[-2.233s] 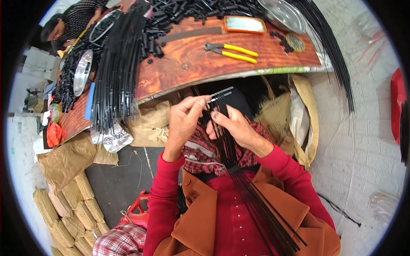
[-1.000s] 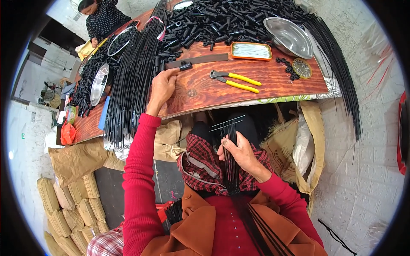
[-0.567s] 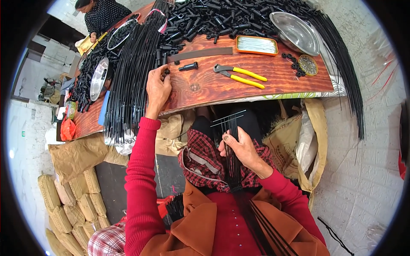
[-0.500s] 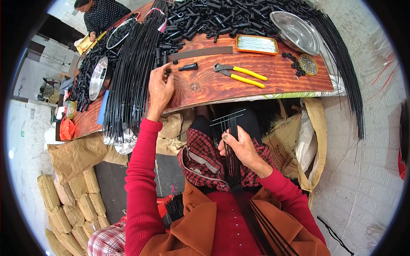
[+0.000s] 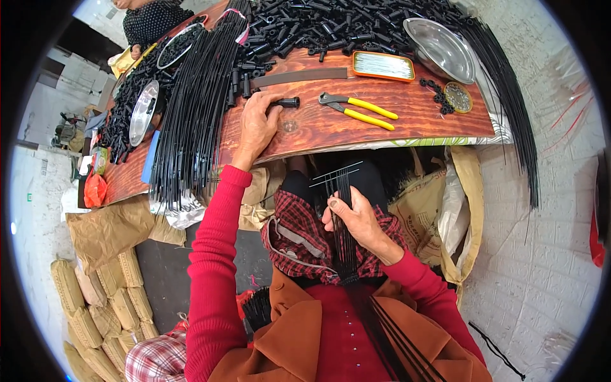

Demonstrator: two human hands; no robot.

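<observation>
My left hand [image 5: 258, 122] reaches out over the wooden table [image 5: 356, 130], its fingers closing around a small black tube [image 5: 287, 102]. Over my lap my right hand [image 5: 355, 218] grips a bundle of thin black rods [image 5: 344, 191] whose tips fan out just above the thumb; the bundle runs down across my red top. Yellow-handled pliers [image 5: 358, 109] lie on the table just right of the left hand. A heap of short black tubes [image 5: 324, 25] covers the far side of the table.
A thick sheaf of long black rods [image 5: 194, 108] lies left of my left hand, another [image 5: 509, 95] hangs off the right end. An orange tray [image 5: 383, 65], metal bowls [image 5: 440, 49] and a strap [image 5: 299, 76] sit on the table. Another person [image 5: 153, 19] sits far left.
My left hand left the rod bundle, reached up onto the table and slid right to a black tube. The right hand stayed over my lap holding the rods.
</observation>
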